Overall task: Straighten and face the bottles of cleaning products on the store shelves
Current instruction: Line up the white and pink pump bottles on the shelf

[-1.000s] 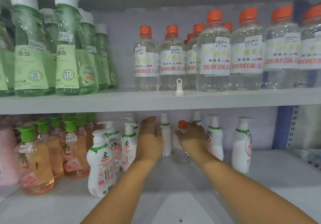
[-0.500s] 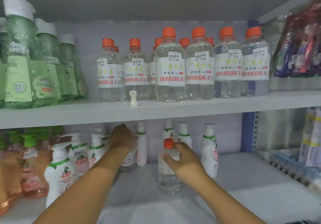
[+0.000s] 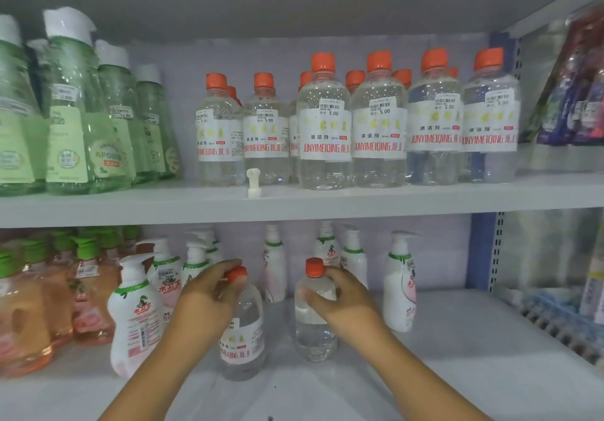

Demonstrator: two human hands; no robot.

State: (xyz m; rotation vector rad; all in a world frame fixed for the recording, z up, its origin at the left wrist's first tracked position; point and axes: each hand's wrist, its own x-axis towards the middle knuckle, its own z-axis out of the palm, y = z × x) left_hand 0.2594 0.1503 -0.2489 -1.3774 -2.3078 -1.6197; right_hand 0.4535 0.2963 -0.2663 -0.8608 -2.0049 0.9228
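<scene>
Two clear orange-capped bottles stand on the lower shelf (image 3: pixel 457 355). The left hand (image 3: pixel 209 303) curls around the neck of the left bottle (image 3: pixel 243 339); the right hand (image 3: pixel 343 303) wraps the right bottle (image 3: pixel 313 332). Behind them stand white pump bottles (image 3: pixel 400 283), some hidden. More clear bottles crowd the upper shelf (image 3: pixel 425 197), their back rows obscured.

Soft, even, fairly dim light with a cool cast fills the shelves; its source seems to lie above and behind the camera. Faint shadows sit under the upper shelf (image 3: pixel 327 203). The clear bottles (image 3: pixel 325 126) glint slightly. Edges bow from the wide lens, and the far left and right blur.
</scene>
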